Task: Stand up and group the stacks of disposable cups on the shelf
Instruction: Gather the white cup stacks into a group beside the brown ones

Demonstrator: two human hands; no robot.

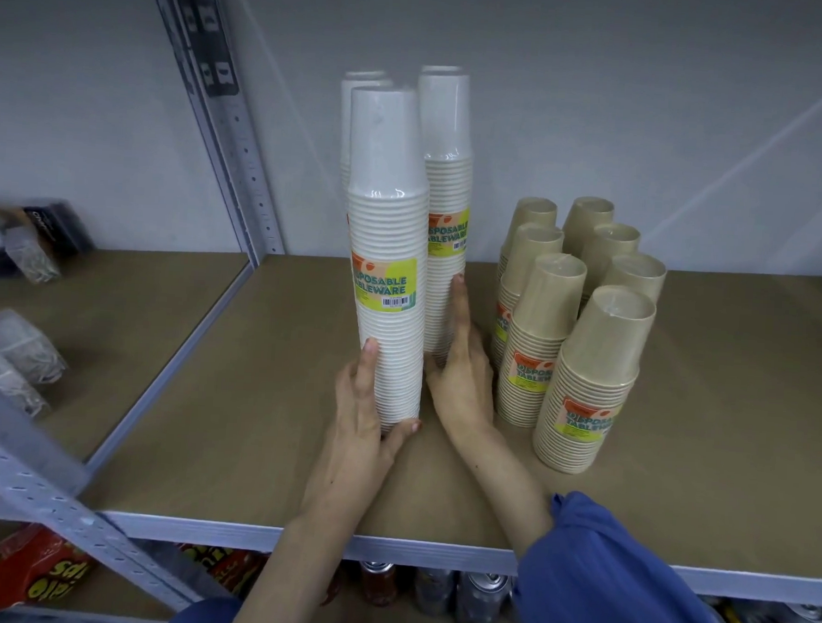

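Several tall white cup stacks stand upright mid-shelf. My left hand (364,404) grips the base of the nearest white stack (388,242), thumb at its front, fingers up its left side. My right hand (461,362) lies with straight fingers against the right side of the second white stack (448,188). More white stacks (363,79) show partly behind them. To the right, several shorter brown cup stacks (593,370) stand upright in a tight cluster, each with a green-yellow label.
The brown shelf board (248,421) has a grey metal front edge (423,553) and a slanted grey upright (228,122) on the left. Clear packets (16,354) lie on the neighbouring shelf at left. Cans and red packs (27,576) sit on the shelf below.
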